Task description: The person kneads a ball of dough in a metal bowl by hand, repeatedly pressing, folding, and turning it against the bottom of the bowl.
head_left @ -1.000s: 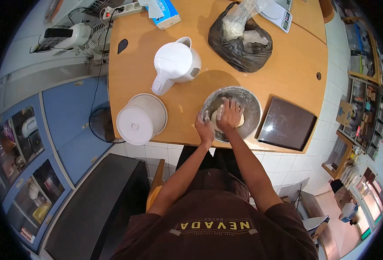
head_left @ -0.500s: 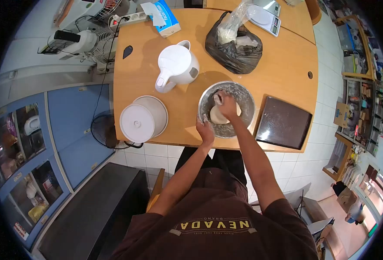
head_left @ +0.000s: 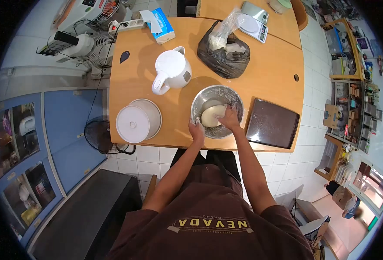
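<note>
A pale, smooth lump of dough (head_left: 213, 116) rests in a metal mixing bowl (head_left: 219, 89) near the table's front edge. My right hand (head_left: 229, 118) is inside the bowl, its fingers closed around the right side of the dough. At the bowl's left front rim, my left hand (head_left: 196, 131) grips the wall, with a whitish coating on the fingers. Floury smears line the bowl's inside. Part of the right hand's fingertips is hidden against the dough.
Right of the bowl lies a dark baking tray (head_left: 273, 123). A white lidded tub (head_left: 133, 123) and a white electric kettle (head_left: 172, 69) stand to the left. Farther back are a black plastic bag (head_left: 224, 60), a kitchen scale (head_left: 253, 27) and a tissue pack (head_left: 162, 28).
My right hand has moved from the dough's far top to its right side, and the dough now sits tipped toward the left. My left hand stays on the bowl. The view shifted slightly.
</note>
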Demonstrator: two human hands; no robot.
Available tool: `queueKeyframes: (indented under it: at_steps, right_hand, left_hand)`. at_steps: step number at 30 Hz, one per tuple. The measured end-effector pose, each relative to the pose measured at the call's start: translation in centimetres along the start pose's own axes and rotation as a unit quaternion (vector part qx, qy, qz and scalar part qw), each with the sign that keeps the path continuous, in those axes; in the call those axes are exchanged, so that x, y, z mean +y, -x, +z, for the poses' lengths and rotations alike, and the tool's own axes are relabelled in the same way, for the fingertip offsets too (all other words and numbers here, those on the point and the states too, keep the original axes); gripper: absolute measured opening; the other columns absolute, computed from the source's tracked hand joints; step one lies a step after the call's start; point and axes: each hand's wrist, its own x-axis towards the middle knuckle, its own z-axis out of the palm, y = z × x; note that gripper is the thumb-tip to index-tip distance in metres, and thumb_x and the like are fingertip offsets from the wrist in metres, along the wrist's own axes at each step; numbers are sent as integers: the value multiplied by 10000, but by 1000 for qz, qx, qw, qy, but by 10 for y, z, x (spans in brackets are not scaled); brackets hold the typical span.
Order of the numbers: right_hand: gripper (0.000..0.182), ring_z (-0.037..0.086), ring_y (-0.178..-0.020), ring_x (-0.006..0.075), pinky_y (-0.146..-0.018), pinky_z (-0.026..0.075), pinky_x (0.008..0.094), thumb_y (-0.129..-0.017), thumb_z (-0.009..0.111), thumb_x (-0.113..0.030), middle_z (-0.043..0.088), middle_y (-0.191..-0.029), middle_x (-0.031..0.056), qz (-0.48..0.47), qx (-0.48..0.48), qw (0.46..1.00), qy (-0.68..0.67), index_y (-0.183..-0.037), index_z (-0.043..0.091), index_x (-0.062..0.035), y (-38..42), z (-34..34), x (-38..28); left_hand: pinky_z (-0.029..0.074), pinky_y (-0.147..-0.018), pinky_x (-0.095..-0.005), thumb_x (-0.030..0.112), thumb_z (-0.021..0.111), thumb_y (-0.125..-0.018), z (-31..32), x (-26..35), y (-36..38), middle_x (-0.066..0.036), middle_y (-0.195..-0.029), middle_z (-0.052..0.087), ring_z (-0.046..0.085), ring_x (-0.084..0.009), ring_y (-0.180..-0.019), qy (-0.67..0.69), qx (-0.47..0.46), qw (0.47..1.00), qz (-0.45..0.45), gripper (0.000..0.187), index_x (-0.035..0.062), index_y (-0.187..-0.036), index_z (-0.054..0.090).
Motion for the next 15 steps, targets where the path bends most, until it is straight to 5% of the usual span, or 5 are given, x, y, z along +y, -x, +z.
queueKeyframes:
  at_steps: [3, 9, 12, 15]
  right_hand:
    - [649, 503, -1251, 438, -1071, 403, 555, -782, 836, -345, 594, -1120, 262, -46, -8, 981, -187, -1217, 532, 29, -6, -9, 3]
    - [620, 557, -1192, 404, -1009, 436, 469, -844, 813, -365, 591, -1143, 232, -28, -23, 962, -270, -1195, 457, 2, -18, 0, -7]
    - [637, 595, -1149, 412, -969, 471, 442, -858, 802, -360, 581, -1178, 240, -42, -109, 963, -243, -1223, 413, -11, -31, -7, -8]
    - [609, 656, -1072, 393, -910, 515, 449, -847, 800, -313, 626, -1238, 204, -151, -77, 972, -160, -1264, 458, -31, -40, -17, -5]
  left_hand:
    - [425, -1047, -380, 65, 503, -1023, -1, -7, -3, -207, -1343, 610, 595, -295, -1202, 4, -10, 1000, -13, 420, -51, -1426, 470]
    - [414, -1062, -382, 40, 507, -1002, 0, -27, -9, -205, -1373, 588, 576, -297, -1234, 19, -1, 1000, 20, 429, -57, -1418, 465]
    - [422, -1045, -355, 19, 502, -998, -3, -31, -10, -159, -1352, 595, 579, -253, -1197, 37, -3, 999, 24, 411, -49, -1402, 479]
    - [426, -1036, -345, 6, 494, -999, -3, -25, -7, -138, -1327, 602, 584, -229, -1170, 53, -26, 998, 24, 388, -44, -1384, 491]
